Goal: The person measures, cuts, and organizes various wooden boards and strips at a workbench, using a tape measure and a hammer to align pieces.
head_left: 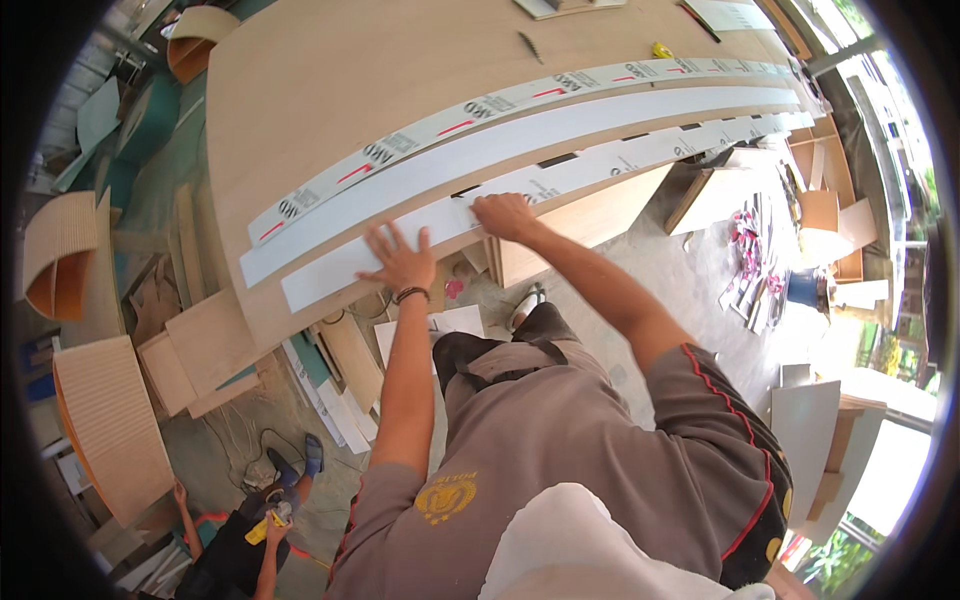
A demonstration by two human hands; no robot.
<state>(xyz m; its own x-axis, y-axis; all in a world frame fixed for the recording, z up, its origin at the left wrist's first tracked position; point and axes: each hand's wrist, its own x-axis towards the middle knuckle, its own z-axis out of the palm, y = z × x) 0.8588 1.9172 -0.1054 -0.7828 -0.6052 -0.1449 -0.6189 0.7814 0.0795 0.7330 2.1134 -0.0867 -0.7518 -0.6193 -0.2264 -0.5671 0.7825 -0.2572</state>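
A long white strip point(330, 273) lies along the near edge of a big brown board on the worktable. My left hand point(400, 262) rests flat on its bare left part, fingers spread. Farther right, my right hand point(505, 217) is closed in a fist at the edge of the printed film point(590, 172) that covers the strip's right part. The fingers seem to pinch this film, though they hide the exact grip. Just beyond lies a plain white strip point(420, 170), and past it a strip with printed film and red marks point(450, 127).
On the brown board point(300, 90) lie a yellow tape measure point(661, 50) and a dark thin tool point(530, 46). Curved ribbed panels point(115, 425) stand at the left. Wooden panels point(590, 225) lean below the table. Another person point(235, 545) holds a yellow tool at lower left.
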